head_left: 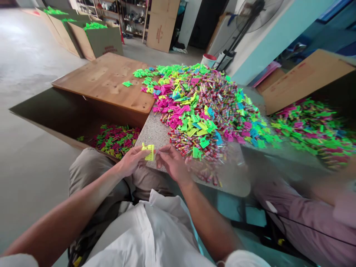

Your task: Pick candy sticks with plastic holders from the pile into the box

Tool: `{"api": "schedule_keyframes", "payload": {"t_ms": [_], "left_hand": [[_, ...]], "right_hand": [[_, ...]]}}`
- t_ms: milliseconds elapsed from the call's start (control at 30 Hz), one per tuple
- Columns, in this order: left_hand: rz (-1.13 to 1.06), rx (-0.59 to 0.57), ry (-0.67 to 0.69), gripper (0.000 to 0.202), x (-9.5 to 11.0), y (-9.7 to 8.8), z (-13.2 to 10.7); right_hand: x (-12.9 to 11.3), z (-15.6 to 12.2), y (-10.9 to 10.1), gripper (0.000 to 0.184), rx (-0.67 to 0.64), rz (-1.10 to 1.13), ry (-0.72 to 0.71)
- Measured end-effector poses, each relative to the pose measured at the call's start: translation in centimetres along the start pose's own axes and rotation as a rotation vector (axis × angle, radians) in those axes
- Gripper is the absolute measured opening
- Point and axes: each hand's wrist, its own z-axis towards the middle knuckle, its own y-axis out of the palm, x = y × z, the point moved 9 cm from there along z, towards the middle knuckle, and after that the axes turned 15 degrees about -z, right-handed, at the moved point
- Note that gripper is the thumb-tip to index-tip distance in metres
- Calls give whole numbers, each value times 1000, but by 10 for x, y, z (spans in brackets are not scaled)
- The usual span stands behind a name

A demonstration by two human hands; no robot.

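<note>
My left hand [130, 162] pinches a flat yellow plastic piece [150, 152] with a toothed outline, held just above the near edge of the table. Close beside it, my right hand [172, 163] has its fingers closed on a small reddish tube [156, 152], mostly hidden by the fingertips. The tube's end points at the yellow piece; whether they touch I cannot tell. Beyond my hands lies a heap of small red-ended tubes [207, 91] mixed with green, yellow, pink and blue plastic pieces [178, 115].
An open carton [36, 113] at my left holds mixed pieces, with a wooden board [102, 79] behind it. More cartons [101, 42] stand at the back left. At right, a person's leg [303, 211] is beside another carton [303, 79] and heap. A fan [247, 18] stands behind.
</note>
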Motion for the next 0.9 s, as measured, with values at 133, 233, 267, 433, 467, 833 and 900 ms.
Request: {"api": "schedule_keyframes", "payload": {"t_ms": [133,233,267,433,467,833,900], "left_hand": [[-5,22,-6,34,0,-2,0],[-39,33,-19,35,-1,-5,1],[-53,39,-24,35,-1,-6,1],[-67,48,-47,35,-1,-8,2],[-64,44,-52,34,-2,-8,2],[-65,68,-84,33,-7,-11,2],[-56,93,-73,33,-6,-13,1]], "right_hand": [[-12,-1,1,23,-31,-83,-48],[-10,1,1,24,-36,-90,-33],[-6,3,1,25,-27,-63,-9],[6,7,4,26,-14,18,36],[6,7,5,26,-18,24,32],[-3,1,4,28,-29,-24,15],[-12,-1,5,26,-50,-94,-21]]}}
